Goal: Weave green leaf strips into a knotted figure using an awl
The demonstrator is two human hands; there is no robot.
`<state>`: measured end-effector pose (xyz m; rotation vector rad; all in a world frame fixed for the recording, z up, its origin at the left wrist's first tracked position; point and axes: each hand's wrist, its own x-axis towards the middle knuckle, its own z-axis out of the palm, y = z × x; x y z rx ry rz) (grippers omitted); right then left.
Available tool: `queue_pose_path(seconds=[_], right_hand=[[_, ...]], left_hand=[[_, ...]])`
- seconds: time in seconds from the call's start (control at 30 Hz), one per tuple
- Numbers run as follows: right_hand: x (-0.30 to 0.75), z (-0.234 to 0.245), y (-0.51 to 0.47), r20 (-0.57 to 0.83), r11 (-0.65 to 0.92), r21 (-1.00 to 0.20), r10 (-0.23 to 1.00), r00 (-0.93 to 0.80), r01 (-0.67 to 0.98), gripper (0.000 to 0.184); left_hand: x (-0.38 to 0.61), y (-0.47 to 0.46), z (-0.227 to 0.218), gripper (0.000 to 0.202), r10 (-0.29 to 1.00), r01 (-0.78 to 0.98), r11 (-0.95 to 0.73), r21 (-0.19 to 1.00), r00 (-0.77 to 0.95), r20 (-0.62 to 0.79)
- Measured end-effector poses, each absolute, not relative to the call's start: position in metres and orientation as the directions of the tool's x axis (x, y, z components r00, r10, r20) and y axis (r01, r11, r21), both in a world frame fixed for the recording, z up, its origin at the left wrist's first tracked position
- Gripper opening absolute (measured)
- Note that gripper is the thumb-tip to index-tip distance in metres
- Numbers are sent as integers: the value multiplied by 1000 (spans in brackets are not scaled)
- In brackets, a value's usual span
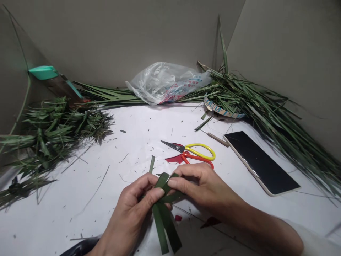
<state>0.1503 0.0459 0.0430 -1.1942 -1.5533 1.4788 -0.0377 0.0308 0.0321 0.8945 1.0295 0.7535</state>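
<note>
Green leaf strips (pixel 161 227) sit crossed in our two hands, held just above the white desk (pixel 128 122) in front of us. One narrow strip points up and away from us, while two wider ones hang down toward us side by side. Our left grip (pixel 135 206) is narrow, pinching the crossing between thumb and fingers. Our right grip (pixel 202 186) is narrow too, its fingers closed on the strips from the other side, so the two hands nearly touch.

Just beyond our hands, scissors (pixel 191 153) with yellow and orange-red handles lie with their blades closed, resting on a red scrap (pixel 174 159). To their right are a slim tool (pixel 217 139) with a wooden handle and a smartphone (pixel 262 161) lying with its dark screen up. Small green clippings are scattered across the desk.

Along the far edge, a large pile of long leaves (pixel 261 106) spreads on the right, over a round rim (pixel 222 109) banded in blue and orange. A bushier leaf pile (pixel 58 131) fills the left side. Between them, a crumpled plastic bag (pixel 165 83) rests against the grey wall (pixel 106 35), and a teal piece (pixel 42 72) sits high up on the left.
</note>
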Motion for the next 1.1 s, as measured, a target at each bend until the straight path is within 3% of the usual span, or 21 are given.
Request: queue_pose_path(seconds=[0.47, 0.63, 0.73, 1.1], right_hand=[[149, 42, 47, -195, -240, -969, 886, -421, -56, 22], [151, 45, 46, -113, -25, -978, 899, -422, 207, 17], [152, 45, 44, -37, 91, -957, 904, -427, 276, 16], [155, 40, 47, -66, 137, -907, 888, -455, 398, 18]], left_hand=[[-38, 28, 31, 23, 889, -174, 423, 889, 270, -370], [-40, 32, 30, 19, 908, -184, 401, 898, 212, -362], [-41, 33, 29, 17, 908, -189, 398, 898, 222, -356], [-40, 35, 28, 18, 901, -153, 405, 901, 234, -365]])
